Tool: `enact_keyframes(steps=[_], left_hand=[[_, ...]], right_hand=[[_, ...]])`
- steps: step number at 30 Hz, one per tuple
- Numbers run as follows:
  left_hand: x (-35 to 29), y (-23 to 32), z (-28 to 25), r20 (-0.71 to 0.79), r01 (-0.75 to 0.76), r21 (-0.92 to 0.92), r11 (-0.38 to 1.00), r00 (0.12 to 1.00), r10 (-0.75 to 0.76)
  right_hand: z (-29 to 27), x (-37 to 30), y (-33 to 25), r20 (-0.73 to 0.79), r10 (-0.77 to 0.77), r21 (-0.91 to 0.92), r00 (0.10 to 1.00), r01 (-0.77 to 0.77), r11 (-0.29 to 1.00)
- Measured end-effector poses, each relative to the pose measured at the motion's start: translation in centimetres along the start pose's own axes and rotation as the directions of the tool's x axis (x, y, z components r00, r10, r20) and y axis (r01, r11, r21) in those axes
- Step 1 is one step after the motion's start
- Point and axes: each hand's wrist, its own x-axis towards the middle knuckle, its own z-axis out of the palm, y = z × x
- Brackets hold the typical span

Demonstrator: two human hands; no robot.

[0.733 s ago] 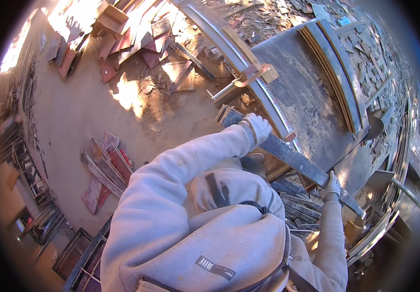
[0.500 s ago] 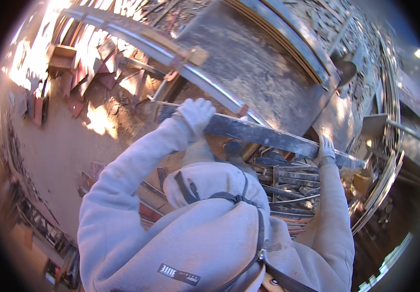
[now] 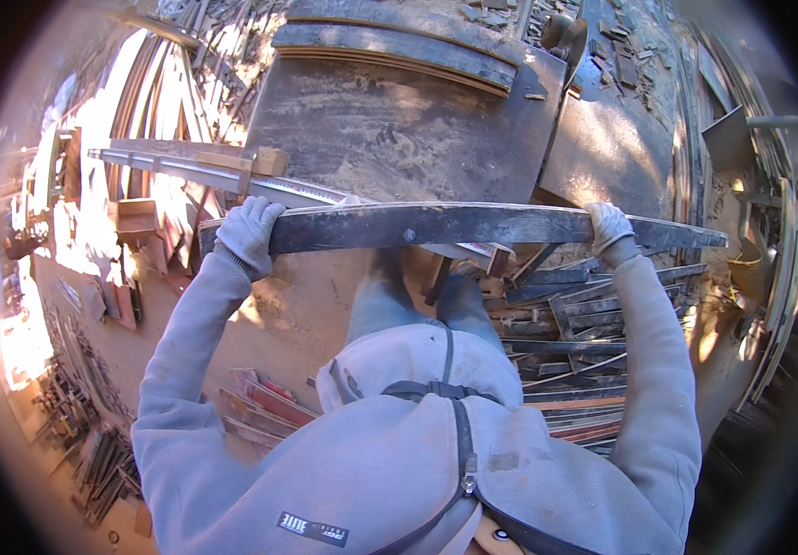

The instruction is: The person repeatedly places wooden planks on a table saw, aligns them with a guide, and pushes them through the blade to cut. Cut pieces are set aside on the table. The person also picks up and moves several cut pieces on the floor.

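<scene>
The left hand and right hand hold a long dark board level, fingers curled over its edge.

You wear a pale grey jacket of thick, soft-looking cloth, its front split by a dark zip with a metallic pull. A small dark rectangular patch with light lettering sits low on the left front, and a greyish smudge marks the right. A dark strap crosses your waist. Your left sleeve and right sleeve are long, matching and creased. Your left hand and right hand wear pale gloves. Below show blue-grey trousers.
</scene>
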Motion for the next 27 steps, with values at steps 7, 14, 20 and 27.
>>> enact_keyframes(steps=[7, 14, 20, 27], left_hand=[[9.8, -3.2, -0.7, 0.023, -0.087, 0.062, 0.994, 0.996, 0.086], [17.9, -0.4, 6.7, 0.146, -0.156, -0.232, 0.96, 0.97, 0.193], [18.9, 3.6, 11.5, 0.361, 0.082, -0.221, 0.972, 0.932, 0.004], [16.4, 1.2, 13.6, 0.342, 0.085, -0.257, 0.963, 0.94, 0.008]], right_hand=[[-0.2, -3.4, 0.4, 0.007, 0.161, 0.036, 0.987, -0.161, 0.986], [1.7, -11.3, 1.8, 0.195, 0.371, -0.048, 0.908, -0.369, 0.928], [3.9, -13.7, 1.6, 0.149, 0.346, -0.087, 0.926, -0.336, 0.938], [6.4, -12.1, 1.3, 0.207, 0.317, -0.073, 0.926, -0.308, 0.949]])
